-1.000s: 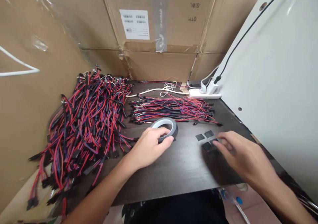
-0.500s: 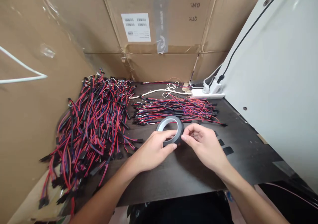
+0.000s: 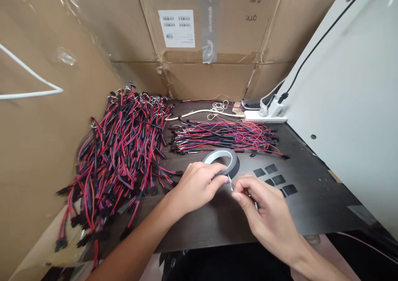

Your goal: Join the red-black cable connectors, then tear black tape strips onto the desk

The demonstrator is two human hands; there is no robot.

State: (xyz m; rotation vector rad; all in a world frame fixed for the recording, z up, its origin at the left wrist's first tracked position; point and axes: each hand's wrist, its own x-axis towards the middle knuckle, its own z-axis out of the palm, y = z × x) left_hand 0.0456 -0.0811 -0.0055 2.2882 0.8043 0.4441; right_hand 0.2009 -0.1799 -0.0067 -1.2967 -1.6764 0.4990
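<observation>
A roll of black tape (image 3: 235,164) with a pale inner core is gripped at its near rim by my left hand (image 3: 200,185), fingers inside the ring and thumb outside. A short strip of tape (image 3: 230,183) stretches off the roll's near side. Its free end is pinched between the thumb and forefinger of my right hand (image 3: 264,208). Several cut black tape pieces (image 3: 276,179) lie stuck on the dark table (image 3: 217,227), to the right of the roll. Just beyond the roll is a flat bundle of red and blue wire harnesses (image 3: 224,136).
A big heap of wire harnesses (image 3: 121,148) covers the left of the table. Behind stands a cardboard box (image 3: 183,77). A white power strip (image 3: 251,116) with plugs and cables sits at the back right, beside a white panel (image 3: 348,106).
My right hand has moved toward me and away from the roll, drawing out a short strip of tape. The roll is tilted flatter. The view has shifted slightly.
</observation>
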